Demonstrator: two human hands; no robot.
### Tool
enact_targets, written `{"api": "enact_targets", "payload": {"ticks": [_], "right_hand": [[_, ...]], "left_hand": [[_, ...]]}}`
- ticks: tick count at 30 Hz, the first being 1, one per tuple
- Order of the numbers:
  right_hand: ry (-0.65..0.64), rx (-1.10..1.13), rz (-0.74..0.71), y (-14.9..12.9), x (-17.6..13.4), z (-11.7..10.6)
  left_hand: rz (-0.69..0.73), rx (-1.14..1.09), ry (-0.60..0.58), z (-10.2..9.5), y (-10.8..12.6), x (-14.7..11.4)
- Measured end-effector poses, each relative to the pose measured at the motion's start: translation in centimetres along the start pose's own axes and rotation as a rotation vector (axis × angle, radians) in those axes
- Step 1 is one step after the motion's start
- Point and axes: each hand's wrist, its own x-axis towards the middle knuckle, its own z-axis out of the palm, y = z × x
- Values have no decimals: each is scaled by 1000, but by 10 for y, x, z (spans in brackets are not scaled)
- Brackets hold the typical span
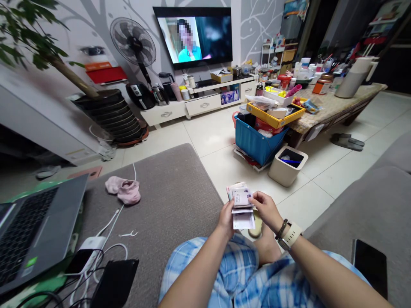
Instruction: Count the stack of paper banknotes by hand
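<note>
Left hand point(227, 220) gripped banknote stack point(240, 204) from below. Right hand point(266, 208) pinched stack's top edge. Laptop point(32, 231) lay far left.

**Count of things in view**

Two hands: left hand point(226, 220), right hand point(266, 208), sharing one stack of banknotes point(241, 204); number of notes can't be told. One laptop point(34, 231). One fan point(132, 42). One TV point(194, 35). One bin point(287, 165). One blue crate point(257, 143). One yellow tray point(272, 117). Two slippers point(347, 141). One phone point(370, 265). One potted plant point(109, 112).
</note>
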Motion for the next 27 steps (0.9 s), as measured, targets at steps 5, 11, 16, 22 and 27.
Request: {"api": "enact_targets", "payload": {"ticks": [5, 11, 16, 22, 27], "right_hand": [[-19, -9, 7, 2, 0, -1], [-62, -12, 15, 3, 0, -1], [-60, -77, 14, -1, 0, -1], [-57, -165, 31, -1, -2, -1], [-90, -189, -1, 2, -2, -1]], "left_hand": [[32, 22, -27, -1, -2, 0], [35, -4, -46, 0, -2, 0], [28, -33, -46, 1, -1, 0], [-1, -45, -41, 1, -1, 1], [-29, -52, -37, 1, 1, -1]]}}
